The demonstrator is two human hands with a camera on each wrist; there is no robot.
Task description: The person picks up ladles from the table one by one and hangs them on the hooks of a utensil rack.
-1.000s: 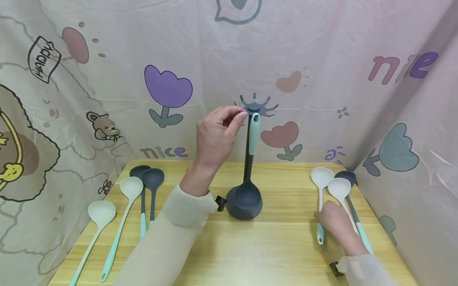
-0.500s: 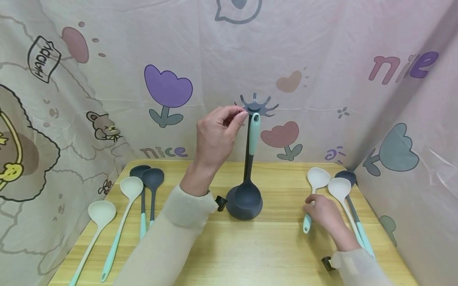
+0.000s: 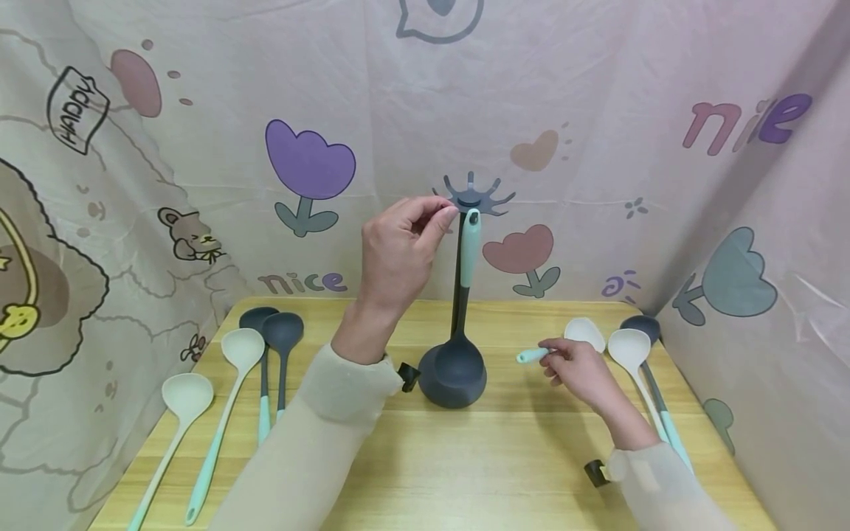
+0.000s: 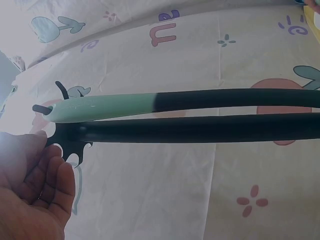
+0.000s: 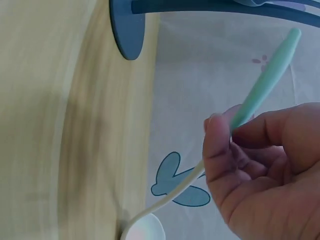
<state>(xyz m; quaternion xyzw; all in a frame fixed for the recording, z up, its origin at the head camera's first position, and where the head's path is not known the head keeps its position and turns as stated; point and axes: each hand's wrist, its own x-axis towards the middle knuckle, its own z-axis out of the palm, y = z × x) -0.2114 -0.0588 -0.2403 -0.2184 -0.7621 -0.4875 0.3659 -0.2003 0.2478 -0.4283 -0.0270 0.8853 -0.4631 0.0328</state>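
A dark grey utensil stand (image 3: 428,391) with a round base and curved hooks at its top stands mid-table. My left hand (image 3: 398,247) pinches one of its hooks; in the left wrist view the fingertips meet at the hook's end. From another hook hangs a dark ladle (image 3: 460,360) with a mint handle, bowl down over the base. My right hand (image 3: 584,372) pinches a white ladle (image 5: 267,77) by its mint handle, between thumb and forefinger. That handle points left toward the stand, its white bowl (image 3: 586,332) back and right. The hand covers part of its shaft.
At the table's left lie two white ladles (image 3: 242,346) (image 3: 189,394) and two dark ones (image 3: 284,332), partly behind the left sleeve. To the right lie another white ladle (image 3: 629,346) and a dark one (image 3: 640,326). A printed curtain (image 3: 398,110) surrounds the table (image 3: 465,472).
My right hand has lifted the white ladle from the right-hand group and moved left, swinging its handle round toward the stand. The left hand has stayed on the hook.
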